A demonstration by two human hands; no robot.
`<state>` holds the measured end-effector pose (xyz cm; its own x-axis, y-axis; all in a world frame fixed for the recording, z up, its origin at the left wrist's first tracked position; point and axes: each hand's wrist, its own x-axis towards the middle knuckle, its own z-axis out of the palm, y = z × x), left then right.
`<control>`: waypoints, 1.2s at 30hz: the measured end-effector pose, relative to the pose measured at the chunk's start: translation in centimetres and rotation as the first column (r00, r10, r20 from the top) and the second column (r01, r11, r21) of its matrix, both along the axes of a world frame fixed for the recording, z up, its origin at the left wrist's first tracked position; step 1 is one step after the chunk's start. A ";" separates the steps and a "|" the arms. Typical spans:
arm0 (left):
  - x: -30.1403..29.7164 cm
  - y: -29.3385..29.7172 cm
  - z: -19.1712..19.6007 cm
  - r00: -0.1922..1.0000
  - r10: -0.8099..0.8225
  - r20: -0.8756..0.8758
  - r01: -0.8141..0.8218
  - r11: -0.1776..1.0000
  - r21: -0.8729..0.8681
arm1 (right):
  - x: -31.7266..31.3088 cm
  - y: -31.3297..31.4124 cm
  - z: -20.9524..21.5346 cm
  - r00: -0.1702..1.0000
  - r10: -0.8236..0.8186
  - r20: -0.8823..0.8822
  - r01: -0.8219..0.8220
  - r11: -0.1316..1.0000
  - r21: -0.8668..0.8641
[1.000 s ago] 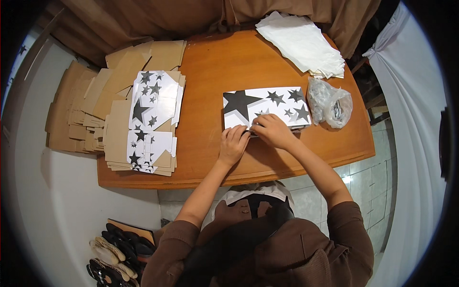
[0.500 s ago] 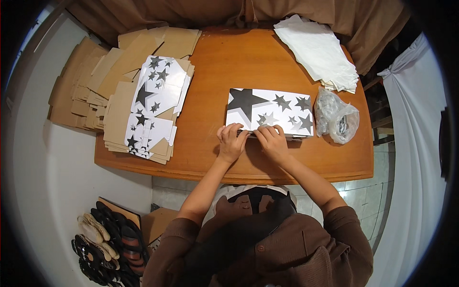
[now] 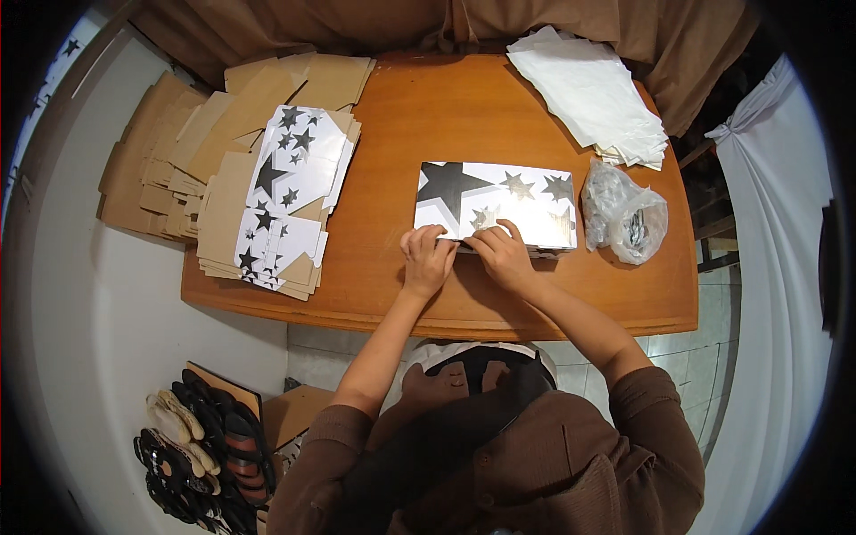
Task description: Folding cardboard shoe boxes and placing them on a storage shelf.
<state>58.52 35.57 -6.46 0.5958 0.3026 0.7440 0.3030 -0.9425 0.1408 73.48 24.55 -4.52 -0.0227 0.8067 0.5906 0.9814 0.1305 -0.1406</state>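
A white cardboard box (image 3: 526,209) printed with black and grey stars lies on the wooden table in front of me, its top closed. My left hand (image 3: 429,256) grips the near left corner, with curled fingers at the lid's front edge. Right beside it, my right hand (image 3: 499,254) bends its fingers over the same edge, a little left of the middle. The fingertips of both hands almost meet there. What the thumbs do below the edge is mostly hidden.
Flat star-printed box blanks (image 3: 303,156) lie on a stack of brown cardboard (image 3: 227,209) at the left. White paper sheets (image 3: 588,94) fill the far right corner. A clear plastic bag (image 3: 624,218) sits right of the box. Sandals (image 3: 201,437) are piled at lower left.
My right hand has slid left along the box's front edge, closer to my left hand. The view has shifted slightly; the box stays closed in the same place.
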 end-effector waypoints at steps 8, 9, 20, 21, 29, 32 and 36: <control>0.8 -1.4 1.6 0.970 -0.214 -0.114 0.193 0.967 -0.169 | 2.7 -3.2 2.7 0.958 0.031 -0.285 -0.057 0.995 -0.084; 1.1 -1.7 1.5 0.966 -0.236 -0.106 0.214 0.959 -0.184 | 3.1 -4.0 2.7 0.966 0.004 -0.259 -0.031 0.994 -0.100; 2.9 -3.2 0.9 0.979 -0.203 -0.020 0.192 0.948 -0.253 | 2.2 -5.7 2.0 0.999 -0.026 0.044 0.027 0.999 -0.021; 3.0 -3.2 0.9 0.978 -0.206 -0.021 0.194 0.947 -0.256 | 2.2 -5.6 1.5 0.993 -0.035 0.113 0.037 0.999 -0.013; 2.9 -3.2 0.1 0.988 -0.157 -0.006 0.152 0.968 -0.201 | 2.6 -5.1 0.0 0.967 -0.059 0.248 0.049 0.998 0.045; 2.8 -2.7 0.0 0.985 -0.173 -0.023 0.172 0.983 -0.066 | 2.6 -5.0 -0.2 0.970 -0.069 0.232 0.057 0.997 0.059; 2.7 -2.3 -0.2 0.978 -0.197 -0.074 0.200 0.979 0.041 | 2.4 -4.7 0.0 0.983 -0.076 0.167 0.064 0.995 0.076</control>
